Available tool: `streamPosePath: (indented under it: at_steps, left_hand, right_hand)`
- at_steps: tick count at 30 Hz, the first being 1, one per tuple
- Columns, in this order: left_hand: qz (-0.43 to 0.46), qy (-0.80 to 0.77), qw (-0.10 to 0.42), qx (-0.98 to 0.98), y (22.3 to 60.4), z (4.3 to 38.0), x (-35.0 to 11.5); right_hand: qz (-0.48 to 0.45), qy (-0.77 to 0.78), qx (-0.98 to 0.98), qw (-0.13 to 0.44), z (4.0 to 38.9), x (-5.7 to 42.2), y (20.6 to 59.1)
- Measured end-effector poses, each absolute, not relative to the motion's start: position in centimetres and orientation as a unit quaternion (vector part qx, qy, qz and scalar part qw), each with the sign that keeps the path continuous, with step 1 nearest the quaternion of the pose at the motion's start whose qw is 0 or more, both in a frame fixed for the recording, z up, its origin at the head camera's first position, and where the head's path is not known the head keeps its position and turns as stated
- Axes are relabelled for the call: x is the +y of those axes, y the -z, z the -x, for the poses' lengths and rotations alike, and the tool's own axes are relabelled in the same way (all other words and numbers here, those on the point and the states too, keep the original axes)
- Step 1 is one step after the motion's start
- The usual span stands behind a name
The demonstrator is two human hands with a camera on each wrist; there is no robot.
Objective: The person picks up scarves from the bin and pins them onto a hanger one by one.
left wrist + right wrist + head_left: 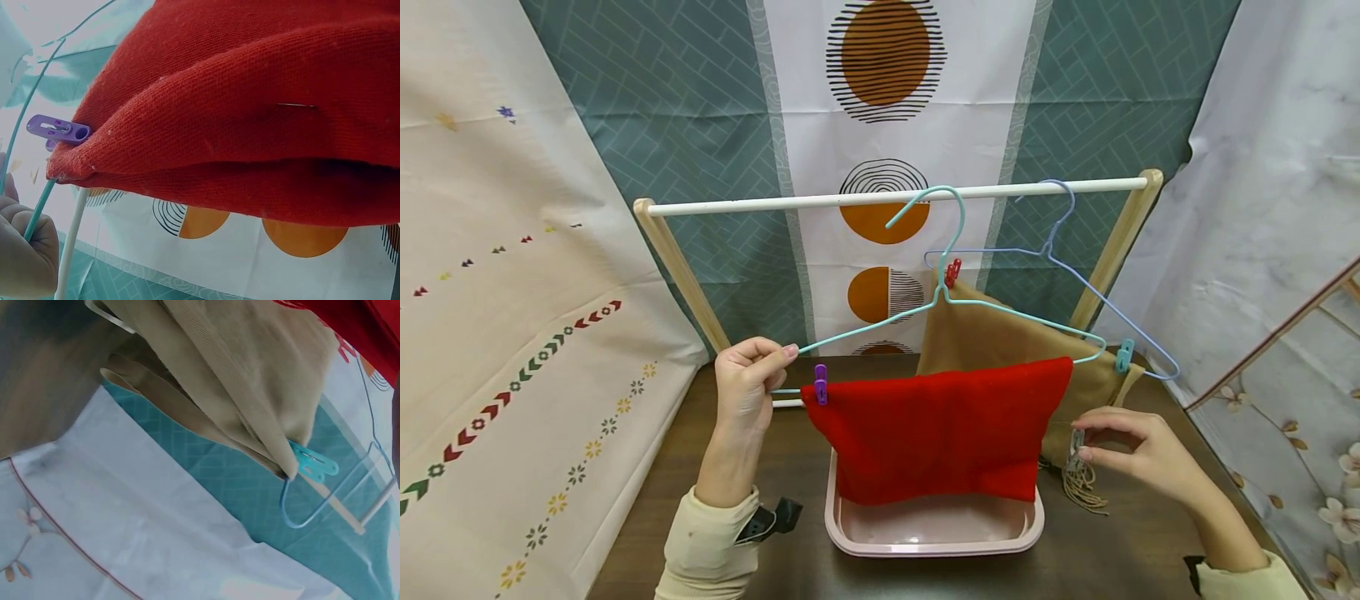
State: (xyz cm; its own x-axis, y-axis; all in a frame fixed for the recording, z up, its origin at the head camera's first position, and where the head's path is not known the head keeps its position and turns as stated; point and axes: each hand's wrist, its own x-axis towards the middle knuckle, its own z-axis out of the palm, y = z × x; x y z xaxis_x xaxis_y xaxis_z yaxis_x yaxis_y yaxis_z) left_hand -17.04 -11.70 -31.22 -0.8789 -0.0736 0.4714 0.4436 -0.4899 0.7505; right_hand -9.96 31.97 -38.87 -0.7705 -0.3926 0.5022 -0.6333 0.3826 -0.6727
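Observation:
In the head view my left hand grips the left end of a turquoise hanger. A red cloth hangs folded over the hanger's lower bar. At its left corner a purple clothespin clamps it to the bar; the left wrist view shows this purple clothespin close to my left hand. My right hand pinches a pale grey clothespin between thumb and fingers, below and right of the red cloth, apart from it. The hanger's hook crosses in front of the white rod.
On the rod of a wooden-legged rack hangs a blue hanger with a brown cloth, held by red and teal clothespins. A pink basin stands below the red cloth. Beige cords lie near my right hand.

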Motion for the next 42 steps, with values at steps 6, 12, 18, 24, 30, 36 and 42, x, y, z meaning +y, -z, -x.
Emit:
streamPosePath:
  at_steps: [6,12,18,24,30,36,42]
  left_hand:
    - [0.193,0.841,0.154,-0.480,31.2,17.1,-11.7]
    - [0.189,0.842,0.155,-0.480,31.2,17.1,-11.6]
    - [0.186,0.842,0.156,-0.482,31.3,17.1,-11.7]
    - [0.187,0.843,0.156,-0.480,31.3,17.1,-11.7]
    - [0.190,0.846,0.153,-0.474,31.4,17.1,-11.8]
    - [0.195,0.844,0.156,-0.474,31.4,17.1,-11.8]
    - [0.195,0.844,0.157,-0.474,31.4,17.1,-11.9]
  right_hand:
    - [-0.362,-0.495,-0.777,0.144,10.4,31.7,37.8]
    - [-0.405,-0.518,-0.737,0.157,11.2,31.2,36.4]
    - [-0.416,-0.535,-0.719,0.157,11.8,30.7,34.9]
    - [-0.418,-0.550,-0.704,0.161,12.4,30.1,33.9]
    - [-0.408,-0.566,-0.700,0.150,12.6,29.6,33.1]
    - [-0.385,-0.562,-0.720,0.132,12.7,29.2,32.2]
    - [-0.387,-0.524,-0.733,0.197,13.4,29.0,31.8]
